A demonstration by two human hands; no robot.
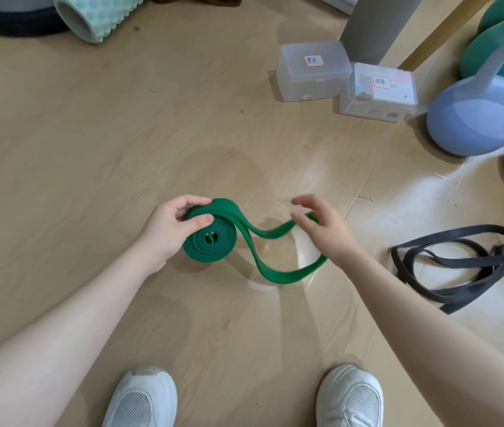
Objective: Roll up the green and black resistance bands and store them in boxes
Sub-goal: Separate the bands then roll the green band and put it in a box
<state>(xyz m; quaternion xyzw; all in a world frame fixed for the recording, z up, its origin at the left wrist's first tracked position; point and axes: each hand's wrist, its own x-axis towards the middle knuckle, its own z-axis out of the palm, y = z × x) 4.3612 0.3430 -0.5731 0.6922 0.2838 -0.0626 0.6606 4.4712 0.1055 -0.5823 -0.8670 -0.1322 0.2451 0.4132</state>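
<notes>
Roughly halfway through the first band, we judged: the green band (210,238) was wound into a thick coil above the floor (90,149), but a loose tail (278,272) ran out from it to the right in a wavy loop, so the rolling was not finished. Our left hand (167,229) gripped the coil, thumb across its face and fingers curled over the top edge. Our right hand (318,223) was at the far end of the tail, fingers spread and slightly blurred; they seemed released rather than pinching, though the band passed behind the hand and we could not tell whether it touched there. Further right, well apart from the green one, the black band (457,266) lay in an untidy tangle on the floor, not rolled at all. Beyond, near a grey post (377,23), stood two translucent boxes, the left box (312,72) and the right box (377,94), each with a small label on its lid and both lids closed; nothing looked stored in either yet. So what remained, as we saw it, was winding in the green tail, boxing it, then doing the whole job again for the black. A blue kettlebell (485,118) sat just beside the right box, and our white shoes (142,399) showed at the bottom.
</notes>
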